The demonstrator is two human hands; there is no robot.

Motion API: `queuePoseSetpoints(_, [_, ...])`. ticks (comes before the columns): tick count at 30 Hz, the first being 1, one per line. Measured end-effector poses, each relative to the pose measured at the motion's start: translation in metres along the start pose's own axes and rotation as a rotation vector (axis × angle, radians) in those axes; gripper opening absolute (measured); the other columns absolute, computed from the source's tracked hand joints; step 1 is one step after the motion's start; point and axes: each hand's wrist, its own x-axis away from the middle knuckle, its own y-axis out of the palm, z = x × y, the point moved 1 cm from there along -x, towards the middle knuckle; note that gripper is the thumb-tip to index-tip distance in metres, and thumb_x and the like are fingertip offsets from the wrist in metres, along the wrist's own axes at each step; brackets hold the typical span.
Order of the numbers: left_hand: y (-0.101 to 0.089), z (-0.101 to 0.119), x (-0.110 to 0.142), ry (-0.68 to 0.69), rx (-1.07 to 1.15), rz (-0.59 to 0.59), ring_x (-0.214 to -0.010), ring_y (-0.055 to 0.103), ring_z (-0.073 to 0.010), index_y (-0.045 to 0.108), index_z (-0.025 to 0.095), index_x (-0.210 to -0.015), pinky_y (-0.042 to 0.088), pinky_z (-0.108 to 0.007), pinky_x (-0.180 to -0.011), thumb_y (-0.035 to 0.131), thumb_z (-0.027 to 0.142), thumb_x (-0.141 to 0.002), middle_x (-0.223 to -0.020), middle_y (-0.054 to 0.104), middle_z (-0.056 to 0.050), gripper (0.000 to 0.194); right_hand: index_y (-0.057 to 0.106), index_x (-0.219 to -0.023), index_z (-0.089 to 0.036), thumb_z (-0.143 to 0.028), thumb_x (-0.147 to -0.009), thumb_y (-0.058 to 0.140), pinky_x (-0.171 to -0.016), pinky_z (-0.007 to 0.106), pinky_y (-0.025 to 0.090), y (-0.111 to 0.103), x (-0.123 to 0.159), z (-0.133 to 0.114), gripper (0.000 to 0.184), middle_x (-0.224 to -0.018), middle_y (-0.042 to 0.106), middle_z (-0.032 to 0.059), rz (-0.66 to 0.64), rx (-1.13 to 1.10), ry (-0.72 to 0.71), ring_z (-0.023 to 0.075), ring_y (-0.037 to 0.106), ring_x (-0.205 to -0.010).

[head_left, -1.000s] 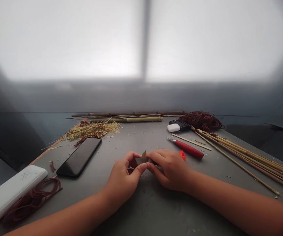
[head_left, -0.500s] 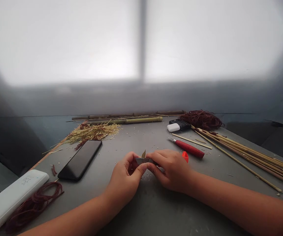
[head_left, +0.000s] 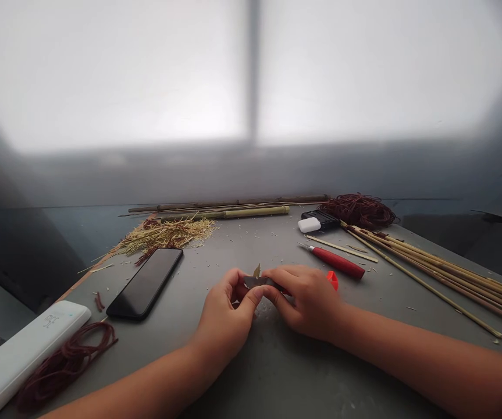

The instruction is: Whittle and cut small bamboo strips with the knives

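Note:
My left hand (head_left: 228, 308) and my right hand (head_left: 307, 299) meet over the middle of the table, both closed. Between them lies the flat grey blade of a knife (head_left: 255, 281), its handle side hidden in my right fist. A small pointed greenish bamboo sliver (head_left: 256, 270) sticks up just behind the blade, and its lower part is hidden by my left fingers. My left thumb presses near the blade and my right fingertips. An orange-red loop (head_left: 332, 280) shows beyond my right hand; whether it belongs to the knife, I cannot tell.
On the right lie a red-handled awl-like tool (head_left: 338, 262), bamboo sticks (head_left: 442, 267), a white case (head_left: 309, 225) and brown cord (head_left: 359, 210). Leftward are a phone (head_left: 146, 284), white power bank (head_left: 32, 358), cord coil (head_left: 67, 366) and shavings (head_left: 167, 234). Bamboo poles (head_left: 255, 213) lie behind.
The view has shifted slightly. The blade and the sliver between my hands have tilted a little, while both hands keep their grip in nearly the same place.

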Motion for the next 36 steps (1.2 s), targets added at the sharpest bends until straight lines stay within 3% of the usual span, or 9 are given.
queuePoseSetpoints(8, [0.001,0.003,0.003,-0.05,0.099,0.002,-0.064,0.056,-0.0152,0.05,0.023,-0.076,0.048,-0.027,-0.06,0.062,0.049,-0.076,-0.07,0.054,0.004,0.028,0.067,-0.089,-0.018,-0.035,-0.097,0.048,-0.056,0.027,0.034,-0.001,-0.002,-0.001,0.026,-0.069,0.069,0.004,-0.036,-0.034,0.046,0.017,0.06,-0.06])
queuePoseSetpoints(14, [0.002,0.004,0.022,-0.074,0.086,-0.02,-0.063,0.06,-0.0163,0.05,0.022,-0.076,0.049,-0.03,-0.062,0.062,0.05,-0.076,-0.072,0.056,0.002,0.03,0.065,-0.082,-0.019,-0.039,-0.1,0.044,-0.053,0.026,0.034,-0.008,-0.007,0.015,0.035,-0.067,0.068,0.003,0.088,-0.003,0.169,0.015,0.058,-0.056])
queuePoseSetpoints(18, [-0.001,0.001,0.018,-0.13,0.19,0.029,-0.069,0.061,-0.0176,0.054,0.021,-0.082,0.054,-0.033,-0.069,0.067,0.054,-0.073,-0.077,0.056,0.001,0.037,0.066,-0.096,-0.017,-0.04,-0.104,0.037,-0.059,0.027,0.041,-0.007,-0.005,0.012,0.037,-0.073,0.07,0.005,0.072,-0.001,0.029,0.0171,0.063,-0.064])
queuePoseSetpoints(22, [-0.001,0.0,0.009,-0.143,0.279,0.0,-0.074,0.062,-0.0177,0.057,0.019,-0.085,0.055,-0.035,-0.076,0.068,0.055,-0.072,-0.083,0.06,-0.001,0.039,0.061,-0.105,-0.016,-0.038,-0.105,0.035,-0.065,0.029,0.045,-0.006,-0.005,0.007,0.034,-0.079,0.07,0.0068,0.11,-0.007,-0.06,0.0189,0.064,-0.07])
queuePoseSetpoints(27, [-0.001,0.001,0.007,-0.125,0.262,-0.041,-0.08,0.062,-0.02,0.061,0.019,-0.083,0.054,-0.035,-0.078,0.068,0.053,-0.07,-0.083,0.064,-0.003,0.037,0.059,-0.093,-0.017,-0.033,-0.106,0.031,-0.062,0.03,0.04,-0.006,-0.006,0.002,0.034,-0.075,0.064,0.006,0.016,0.01,-0.206,0.0185,0.052,-0.065])
queuePoseSetpoints(36, [0.0,-0.003,0.012,-0.044,0.028,-0.065,-0.068,0.061,-0.0204,0.061,0.02,-0.086,0.049,-0.033,-0.067,0.061,0.045,-0.078,-0.071,0.061,-0.001,0.026,0.053,-0.08,-0.02,-0.033,-0.103,0.034,-0.055,0.028,0.031,-0.002,-0.002,0.001,0.033,-0.067,0.057,0.0022,-0.075,-0.085,-0.205,0.0153,0.044,-0.057])
